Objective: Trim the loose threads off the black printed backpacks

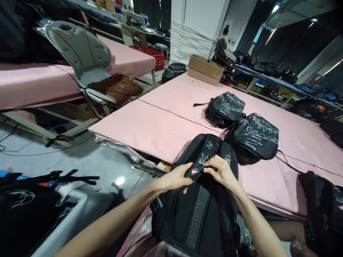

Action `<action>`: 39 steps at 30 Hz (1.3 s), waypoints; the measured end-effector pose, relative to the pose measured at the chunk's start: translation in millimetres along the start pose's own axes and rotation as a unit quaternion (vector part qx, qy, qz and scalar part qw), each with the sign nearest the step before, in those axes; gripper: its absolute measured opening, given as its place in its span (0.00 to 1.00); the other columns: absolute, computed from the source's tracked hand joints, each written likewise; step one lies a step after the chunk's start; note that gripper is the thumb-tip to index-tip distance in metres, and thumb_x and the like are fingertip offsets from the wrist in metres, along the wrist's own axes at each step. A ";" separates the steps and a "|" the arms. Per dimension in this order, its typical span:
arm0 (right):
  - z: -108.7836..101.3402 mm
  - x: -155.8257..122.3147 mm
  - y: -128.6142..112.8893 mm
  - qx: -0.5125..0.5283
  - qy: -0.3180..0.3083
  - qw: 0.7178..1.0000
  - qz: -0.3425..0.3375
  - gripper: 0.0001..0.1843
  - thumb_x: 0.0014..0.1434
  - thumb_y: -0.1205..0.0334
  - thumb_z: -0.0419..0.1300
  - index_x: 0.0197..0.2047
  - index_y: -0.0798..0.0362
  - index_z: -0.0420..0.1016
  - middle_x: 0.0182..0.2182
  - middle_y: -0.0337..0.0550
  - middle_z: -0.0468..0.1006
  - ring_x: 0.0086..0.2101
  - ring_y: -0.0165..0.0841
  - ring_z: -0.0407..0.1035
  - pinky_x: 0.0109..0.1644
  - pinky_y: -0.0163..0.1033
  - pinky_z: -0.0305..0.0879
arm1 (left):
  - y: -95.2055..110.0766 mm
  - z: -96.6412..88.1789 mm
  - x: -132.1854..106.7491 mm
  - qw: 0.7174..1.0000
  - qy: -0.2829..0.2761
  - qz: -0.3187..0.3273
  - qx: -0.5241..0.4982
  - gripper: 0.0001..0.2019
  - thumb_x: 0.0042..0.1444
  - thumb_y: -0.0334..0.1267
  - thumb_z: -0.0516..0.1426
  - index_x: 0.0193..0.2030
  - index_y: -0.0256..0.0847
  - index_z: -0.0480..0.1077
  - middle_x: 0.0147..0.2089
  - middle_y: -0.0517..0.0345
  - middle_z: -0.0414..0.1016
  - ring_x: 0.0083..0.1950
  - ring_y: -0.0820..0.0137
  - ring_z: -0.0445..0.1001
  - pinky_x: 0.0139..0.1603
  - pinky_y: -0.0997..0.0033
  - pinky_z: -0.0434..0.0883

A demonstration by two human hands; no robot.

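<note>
Pinching fingers (207, 168) seemingly hide backpack's (198, 210) zipper pull.

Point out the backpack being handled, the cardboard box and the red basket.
backpack (199, 214), head view, mesh back panel.
cardboard box (205, 70), head view, front wall.
red basket (154, 57), head view, side wall.

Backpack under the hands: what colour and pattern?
The backpack is black with white zigzag line markings near its top, seen in the head view.
</note>
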State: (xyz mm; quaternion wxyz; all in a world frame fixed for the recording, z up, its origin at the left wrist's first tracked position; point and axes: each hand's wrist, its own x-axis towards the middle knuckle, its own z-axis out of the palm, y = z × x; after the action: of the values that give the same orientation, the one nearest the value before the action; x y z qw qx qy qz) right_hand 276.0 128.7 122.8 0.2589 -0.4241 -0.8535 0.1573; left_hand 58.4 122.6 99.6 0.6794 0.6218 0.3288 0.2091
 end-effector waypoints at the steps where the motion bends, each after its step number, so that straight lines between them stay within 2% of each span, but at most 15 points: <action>1: 0.0 -1.4 -0.3 0.000 0.002 1.000 0.004 0.09 0.58 0.56 0.58 0.37 0.51 0.75 0.29 0.41 0.76 0.32 0.34 0.64 0.36 0.39 0.61 | -0.3 1.2 0.5 1.000 0.004 0.003 0.003 0.17 0.46 0.28 0.52 0.45 0.38 0.60 0.25 0.67 0.63 0.21 0.75 0.67 0.23 0.77 0.65; 7: -2.1 -7.6 2.9 0.011 -0.005 0.999 0.043 0.09 0.57 0.55 0.59 0.37 0.50 0.76 0.30 0.41 0.76 0.32 0.33 0.65 0.37 0.38 0.62 | 1.1 5.3 1.5 1.000 0.003 0.017 0.008 0.19 0.45 0.27 0.51 0.47 0.37 0.60 0.25 0.67 0.63 0.20 0.75 0.67 0.23 0.76 0.66; 18: -7.2 -7.4 0.8 -0.001 -0.025 0.998 0.061 0.08 0.57 0.56 0.59 0.37 0.49 0.76 0.31 0.42 0.77 0.33 0.34 0.66 0.37 0.40 0.62 | 3.7 6.9 0.0 0.999 0.004 0.021 0.032 0.21 0.44 0.26 0.49 0.48 0.37 0.60 0.25 0.66 0.64 0.21 0.74 0.68 0.23 0.76 0.64; 27: -7.6 -8.6 -14.0 -0.054 -0.034 0.997 0.048 0.08 0.58 0.57 0.58 0.37 0.50 0.76 0.30 0.40 0.77 0.32 0.34 0.65 0.36 0.39 0.60 | -4.2 13.3 5.7 0.992 0.053 -0.004 0.119 0.21 0.45 0.27 0.49 0.49 0.37 0.61 0.26 0.63 0.68 0.20 0.72 0.70 0.21 0.77 0.64; 32: -12.7 -12.9 -20.0 -0.062 -0.035 0.994 0.086 0.08 0.58 0.56 0.58 0.37 0.48 0.76 0.31 0.40 0.78 0.33 0.35 0.67 0.37 0.39 0.61 | -2.6 21.2 4.6 0.979 0.086 -0.012 0.186 0.21 0.47 0.28 0.48 0.50 0.40 0.62 0.20 0.65 0.66 0.20 0.71 0.70 0.21 0.77 0.62; 35: -13.3 -15.1 -19.2 -0.038 -0.038 0.993 0.101 0.08 0.57 0.56 0.58 0.36 0.47 0.76 0.32 0.40 0.78 0.33 0.35 0.68 0.38 0.39 0.61 | 0.6 25.9 4.9 0.966 0.107 -0.025 0.234 0.23 0.47 0.28 0.49 0.52 0.41 0.61 0.20 0.64 0.67 0.20 0.70 0.70 0.22 0.77 0.61; 39: -10.1 -15.9 -17.7 -0.013 -0.035 0.994 0.102 0.07 0.57 0.57 0.59 0.37 0.47 0.76 0.32 0.39 0.78 0.33 0.34 0.68 0.39 0.39 0.62 | 1.1 28.3 6.3 0.978 0.089 -0.010 0.186 0.21 0.47 0.29 0.49 0.50 0.41 0.62 0.26 0.61 0.70 0.19 0.72 0.69 0.21 0.77 0.63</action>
State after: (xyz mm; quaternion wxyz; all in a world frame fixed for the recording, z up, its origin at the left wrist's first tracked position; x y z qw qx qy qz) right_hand 278.5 105.9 134.8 0.2058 -0.5063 -0.8164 0.1867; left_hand 82.9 107.1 99.8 0.5218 0.7129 0.4273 0.1923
